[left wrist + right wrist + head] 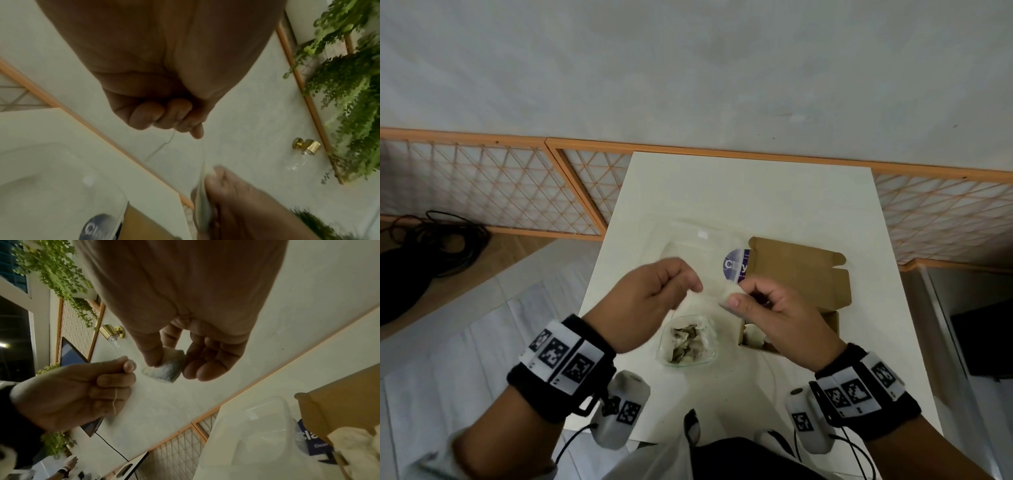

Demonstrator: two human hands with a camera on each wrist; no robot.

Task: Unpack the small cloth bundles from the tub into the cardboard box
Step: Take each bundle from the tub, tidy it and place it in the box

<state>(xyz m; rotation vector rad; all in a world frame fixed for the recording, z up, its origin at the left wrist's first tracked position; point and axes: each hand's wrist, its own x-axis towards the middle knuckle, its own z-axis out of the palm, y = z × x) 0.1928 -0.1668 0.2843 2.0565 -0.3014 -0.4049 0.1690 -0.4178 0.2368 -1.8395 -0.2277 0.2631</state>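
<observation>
Head view: showing one clear tub (687, 342) on the white tabletop (750, 192), holding a heap of pale crumpled bundles, too jumbled for counting. Sitting just right of it, one open cardboard box (800, 274), lid flap standing back, at least one bundle lying inside near the front wall. Lying behind the tub, one clear lid (700, 246) with a blue round label. Hovering above the tub, two hands: right hand (780, 318) pinching one small pale cloth bundle (726, 295) between thumb and fingers, left hand (650, 301) curling its grip close beside it, fingertips nearly meeting the bundle.

Left wrist view: showing the left hand (164, 113) with fingers curling tight into the palm, gripping one thin string (162, 146) dangling below. Blurring at the lower edge, the right hand (236, 194).

Right wrist view: showing one bundle (164, 369), whitish and speckled grey, looking like a soft little pouch, being pinched between the right thumb and curled fingers (205, 368). Closing beside it, the left hand (82, 386), string trailing over its fingers.
</observation>
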